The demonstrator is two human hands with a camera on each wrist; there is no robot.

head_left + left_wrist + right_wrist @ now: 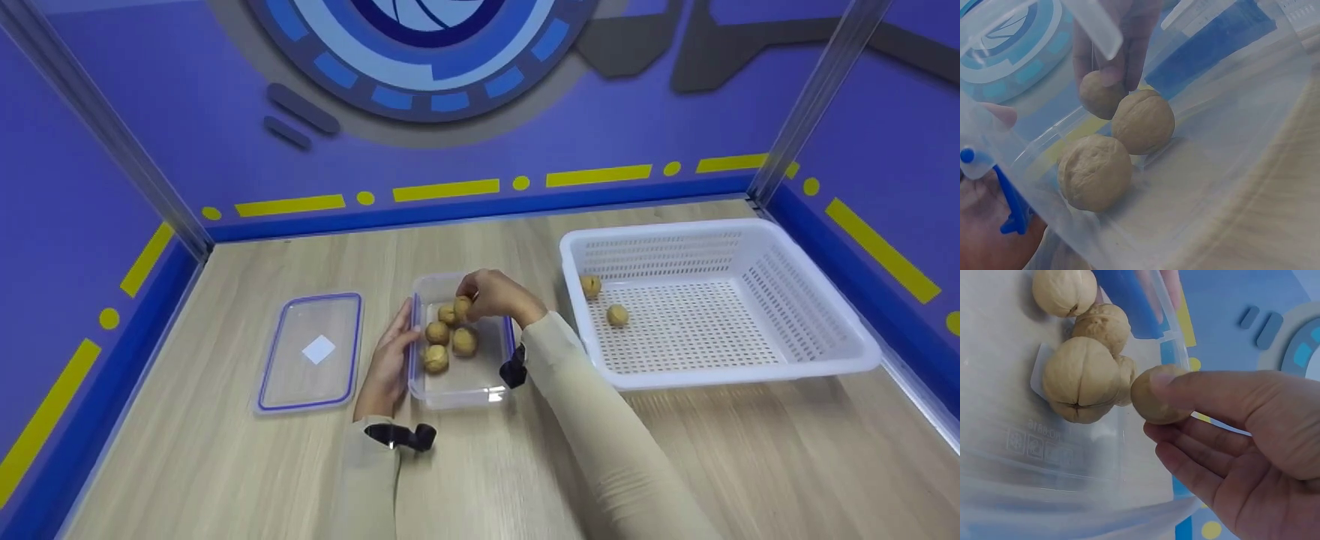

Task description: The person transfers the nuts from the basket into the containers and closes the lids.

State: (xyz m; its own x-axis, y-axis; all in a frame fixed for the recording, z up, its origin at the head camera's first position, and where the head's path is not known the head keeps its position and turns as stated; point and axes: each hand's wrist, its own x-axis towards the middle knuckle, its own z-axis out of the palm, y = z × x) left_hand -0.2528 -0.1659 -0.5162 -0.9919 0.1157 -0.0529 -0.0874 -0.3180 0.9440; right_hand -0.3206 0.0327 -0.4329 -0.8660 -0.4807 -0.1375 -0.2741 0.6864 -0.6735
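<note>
A clear plastic food container (pixel 450 397) stands on the table with several walnuts (pixel 465 342) inside. My left hand (pixel 386 364) holds the container's left wall, thumb at the rim and fingers along the outside. Over the far end of the container, my right hand (pixel 495 294) pinches one walnut (pixel 1157 396) between thumb and fingers. In the right wrist view that walnut is close beside the other walnuts (pixel 1081 377); whether they touch I cannot tell. A blue side latch (pixel 1010 202) hangs by my left hand.
To the right stands a white perforated basket (pixel 825 360) with two walnuts (pixel 617 315) near its left side. A clear lid (pixel 300 390) with a blue seal and a white label lies to the left. Blue panels (pixel 465 165) enclose the table's back and sides.
</note>
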